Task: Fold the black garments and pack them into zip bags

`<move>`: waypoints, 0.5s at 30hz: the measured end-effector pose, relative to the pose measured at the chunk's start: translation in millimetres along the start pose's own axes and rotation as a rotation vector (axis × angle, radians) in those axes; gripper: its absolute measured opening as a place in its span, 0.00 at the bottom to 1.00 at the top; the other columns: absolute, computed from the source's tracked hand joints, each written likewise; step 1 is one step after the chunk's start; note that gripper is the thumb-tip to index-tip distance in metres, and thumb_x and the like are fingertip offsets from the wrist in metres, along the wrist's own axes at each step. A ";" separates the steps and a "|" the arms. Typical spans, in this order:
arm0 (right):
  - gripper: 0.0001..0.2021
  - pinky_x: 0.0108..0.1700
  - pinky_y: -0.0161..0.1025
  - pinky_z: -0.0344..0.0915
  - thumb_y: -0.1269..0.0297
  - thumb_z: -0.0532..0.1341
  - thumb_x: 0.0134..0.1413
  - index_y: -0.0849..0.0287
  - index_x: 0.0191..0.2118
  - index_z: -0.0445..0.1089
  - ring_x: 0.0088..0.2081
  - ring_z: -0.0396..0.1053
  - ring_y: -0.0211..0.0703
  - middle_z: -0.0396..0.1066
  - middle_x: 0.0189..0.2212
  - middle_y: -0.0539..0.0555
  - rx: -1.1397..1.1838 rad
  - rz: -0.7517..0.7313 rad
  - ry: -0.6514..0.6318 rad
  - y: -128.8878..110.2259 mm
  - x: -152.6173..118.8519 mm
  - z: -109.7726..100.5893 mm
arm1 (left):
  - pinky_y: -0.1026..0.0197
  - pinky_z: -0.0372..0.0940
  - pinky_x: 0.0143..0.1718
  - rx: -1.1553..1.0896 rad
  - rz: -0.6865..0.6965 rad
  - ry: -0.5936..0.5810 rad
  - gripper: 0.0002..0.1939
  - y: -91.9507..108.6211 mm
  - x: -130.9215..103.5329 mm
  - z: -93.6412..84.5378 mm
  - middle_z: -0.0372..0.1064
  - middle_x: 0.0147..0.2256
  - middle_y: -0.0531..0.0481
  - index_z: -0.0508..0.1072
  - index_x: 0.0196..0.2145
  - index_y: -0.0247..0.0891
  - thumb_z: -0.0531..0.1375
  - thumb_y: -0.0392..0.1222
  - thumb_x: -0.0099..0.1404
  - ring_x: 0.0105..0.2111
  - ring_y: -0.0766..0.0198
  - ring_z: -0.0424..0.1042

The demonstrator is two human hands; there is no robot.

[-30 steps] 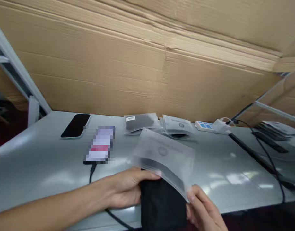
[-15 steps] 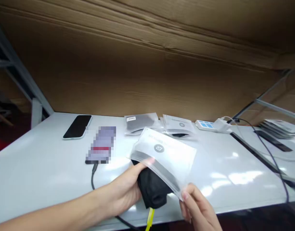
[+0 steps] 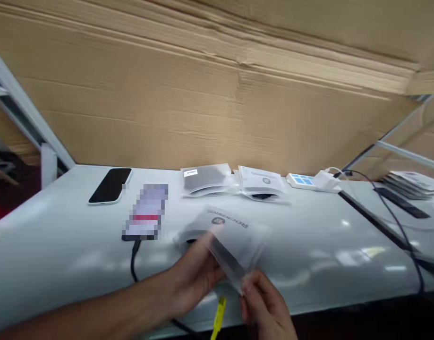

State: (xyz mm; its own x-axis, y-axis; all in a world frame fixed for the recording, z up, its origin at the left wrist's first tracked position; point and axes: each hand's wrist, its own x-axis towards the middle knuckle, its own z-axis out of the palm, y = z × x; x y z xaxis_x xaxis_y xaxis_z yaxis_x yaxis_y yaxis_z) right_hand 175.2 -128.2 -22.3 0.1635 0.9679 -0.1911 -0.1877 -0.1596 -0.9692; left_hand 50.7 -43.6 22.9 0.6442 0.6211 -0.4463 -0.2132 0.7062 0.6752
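A frosted zip bag [image 3: 238, 238] with dark lettering and a round logo is held over the front of the table. My left hand [image 3: 193, 278] is closed at the bag's mouth, its thumb tip showing blurred through the film. Just a sliver of the black fabric [image 3: 191, 241] shows beside that thumb; the rest is hidden. My right hand [image 3: 262, 300] pinches the bag's near right corner between thumb and fingers. Below the hands, a yellow strip [image 3: 218, 316] hangs near the table's front edge.
Two piles of similar bags, a left pile [image 3: 207, 178] and a right pile [image 3: 261, 182], lie at the back. At left are a dark phone [image 3: 110, 185] and a cabled phone [image 3: 146, 212]. A power strip [image 3: 302, 181], dark cable [image 3: 397, 217] and stacked flat packs [image 3: 411, 184] occupy the right.
The bag and both hands have moved down, and my right hand also left. Much less black fabric shows below the bag's mouth now. The view has brightened.
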 end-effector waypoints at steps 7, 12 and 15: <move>0.22 0.18 0.32 0.39 0.45 0.66 0.44 0.55 0.21 0.59 0.14 0.38 0.29 0.44 0.09 0.38 0.388 0.153 -0.070 -3.4 20.8 -15.0 | 0.69 0.33 0.15 -0.012 -0.156 0.008 0.22 22.5 -12.7 -17.1 0.70 0.31 0.50 0.74 0.33 0.33 0.57 0.57 0.63 0.14 0.80 0.46; 0.19 0.18 0.32 0.42 0.53 0.66 0.44 0.56 0.19 0.58 0.14 0.38 0.29 0.44 0.10 0.38 0.629 0.202 -0.113 -16.3 26.5 -5.0 | 0.67 0.44 0.16 0.445 0.025 0.088 0.20 29.6 -36.0 -14.5 0.71 0.25 0.51 0.77 0.38 0.37 0.55 0.55 0.65 0.14 0.74 0.48; 0.16 0.19 0.31 0.44 0.55 0.66 0.44 0.56 0.20 0.60 0.14 0.40 0.28 0.46 0.10 0.38 0.661 0.209 -0.140 -31.7 25.0 1.0 | 0.61 0.64 0.40 0.960 0.579 0.315 0.18 30.7 -49.0 -18.4 0.76 0.38 0.47 0.77 0.43 0.43 0.63 0.54 0.59 0.38 0.57 0.71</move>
State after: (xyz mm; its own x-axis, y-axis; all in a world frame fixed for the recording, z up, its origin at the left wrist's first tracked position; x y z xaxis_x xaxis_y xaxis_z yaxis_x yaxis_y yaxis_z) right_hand 184.2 -98.7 3.8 -0.0581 0.9528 -0.2981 -0.7577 -0.2365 -0.6083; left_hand -0.9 -46.1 54.7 0.3925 0.9189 0.0394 0.3151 -0.1746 0.9328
